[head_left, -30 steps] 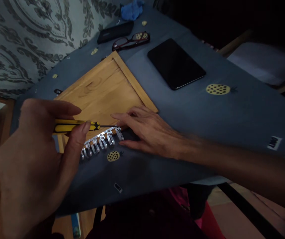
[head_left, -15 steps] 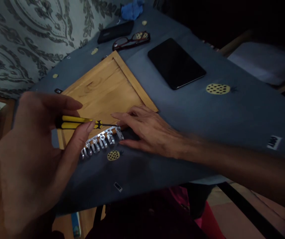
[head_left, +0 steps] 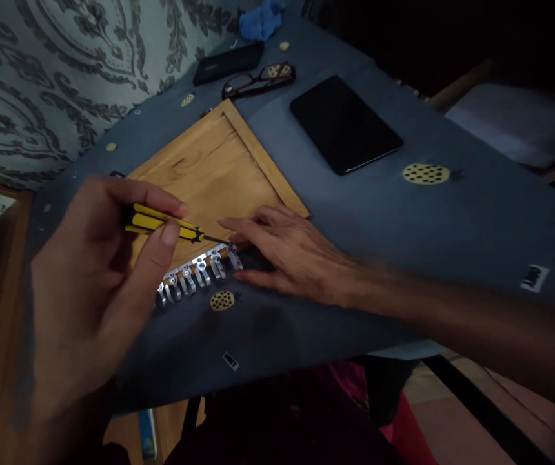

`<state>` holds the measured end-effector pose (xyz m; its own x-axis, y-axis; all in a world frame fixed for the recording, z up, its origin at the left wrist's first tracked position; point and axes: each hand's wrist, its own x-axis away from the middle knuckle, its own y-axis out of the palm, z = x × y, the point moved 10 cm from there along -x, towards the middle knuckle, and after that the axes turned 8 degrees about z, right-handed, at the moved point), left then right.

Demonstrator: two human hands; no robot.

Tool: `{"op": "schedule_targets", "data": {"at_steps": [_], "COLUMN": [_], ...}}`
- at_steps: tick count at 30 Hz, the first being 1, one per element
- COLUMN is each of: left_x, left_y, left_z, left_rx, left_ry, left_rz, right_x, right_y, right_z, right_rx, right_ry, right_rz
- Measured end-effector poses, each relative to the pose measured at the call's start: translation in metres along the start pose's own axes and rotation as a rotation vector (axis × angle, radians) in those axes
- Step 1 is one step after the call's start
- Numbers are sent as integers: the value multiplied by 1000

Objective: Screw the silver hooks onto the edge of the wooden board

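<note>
In the head view my left hand [head_left: 98, 284] is closed around the yellow and black handle of a screwdriver [head_left: 161, 223]. The screwdriver's thin shaft slants down to the right, its tip at the right end of a silver metal hook rail [head_left: 201, 262]. Several curved hooks hang from that rail, which lies along the near edge of a framed wooden board [head_left: 210, 171]. At the board's near right edge is my right hand [head_left: 292, 252], gripping it with the index finger above and the thumb beside the last hook. Its other fingertips are hidden.
Beyond the board, a black tablet [head_left: 345, 126], eyeglasses [head_left: 258, 81], a dark case [head_left: 229, 62] and a blue cloth [head_left: 261, 20] lie on the blue tablecloth [head_left: 355, 258]. A patterned curtain [head_left: 64, 71] borders the table at the left.
My left hand has turned and shifted slightly right, and the screwdriver's handle has tilted up more steeply. Its tip stays at the rail's end. My right hand keeps its place.
</note>
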<state>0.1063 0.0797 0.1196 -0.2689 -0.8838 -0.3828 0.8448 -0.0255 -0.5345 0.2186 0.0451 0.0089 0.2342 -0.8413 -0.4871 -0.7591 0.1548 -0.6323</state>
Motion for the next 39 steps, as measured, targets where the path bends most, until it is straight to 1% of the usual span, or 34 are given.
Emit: {"op": "schedule_targets", "data": {"at_steps": [1,2,3,4,5,6,7,9,11,13,14,17,20,23,25,26,28,31,33,35,37,39], "left_x": [0,0,-1,-3,-4,-6,-8,-12,-18,-23,-26,-34,-37,-36,-34,-34,-35,-37,-36,-33,-30,-29], "left_y": [7,13,18,17,22,26,30,38,43,49,52,67,75,80,81,80,75,59,48,42,45,49], "left_z": [1,1,-1,-2,-4,-8,-10,-14,-12,-11,-10,-10,-8,-8,-7,-7,-9,-16,-24,-30,-31,-27], "left_rx": [22,93,192,353,486,573,632,667,695,727,742,769,816,840,854,853,837,765,736,759,821,860], "left_ry": [-2,-6,-39,-51,-76,-112,-136,-192,-196,-192,-184,-181,-154,-173,-180,-174,-153,-117,-157,-235,-287,-295], "left_rz": [-14,-3,27,115,150,186,206,212,199,145,98,-120,-325,-450,-481,-470,-396,-185,-27,82,114,103], "right_x": [0,0,0,0,0,0,-1,-1,-1,-1,-1,-2,-2,-1,-1,-1,-1,-1,-1,-1,-1,-1], "right_y": [1,1,2,2,2,2,2,2,2,1,1,2,2,1,2,3,5,4,3,3,3,2], "right_z": [0,0,0,0,0,0,0,-1,-1,0,0,0,0,-1,-1,0,0,0,0,0,-1,-2], "right_rx": [7,14,19,20,18,14,10,6,14,25,29,26,14,20,30,29,17,12,19,23,27,24], "right_ry": [1,0,-3,-5,-9,-12,-16,-19,-14,-5,-3,0,-5,-23,-23,-19,-8,-13,-19,-20,-25,-34], "right_rz": [-5,-11,-14,-15,-12,-9,-4,-5,-8,-7,-8,-9,4,27,29,23,11,24,32,31,36,40]}}
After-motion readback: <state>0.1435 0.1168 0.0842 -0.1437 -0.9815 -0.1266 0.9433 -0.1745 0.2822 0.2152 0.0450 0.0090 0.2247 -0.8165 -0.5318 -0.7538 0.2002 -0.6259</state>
